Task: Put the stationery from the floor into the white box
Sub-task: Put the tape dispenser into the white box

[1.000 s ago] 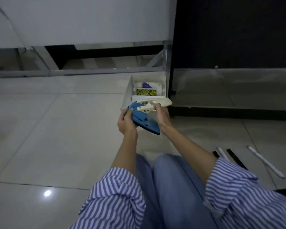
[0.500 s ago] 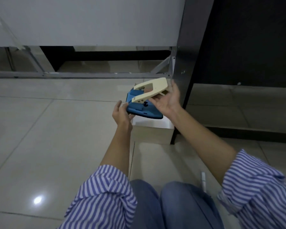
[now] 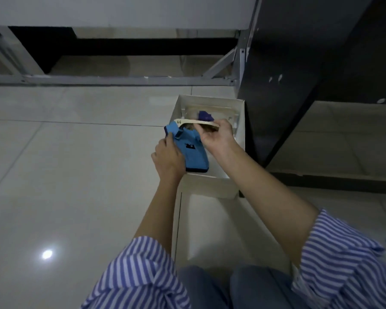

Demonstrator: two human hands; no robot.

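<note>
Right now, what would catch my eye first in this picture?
The bright blue hole punch with its cream handle, held by both hands over the open white box mid-frame. The left hand grips its blue base, the right hand its handle. The box sits beside a black cabinet.

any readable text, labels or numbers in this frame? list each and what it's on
None can be read.
Blue hole punch, held by both hands over the white box: a small dark marking on its blue base, too blurred to read.
Cream lever of the punch: two small dark marks near its left end, not legible.
Purple item in the box: no text visible.
</note>
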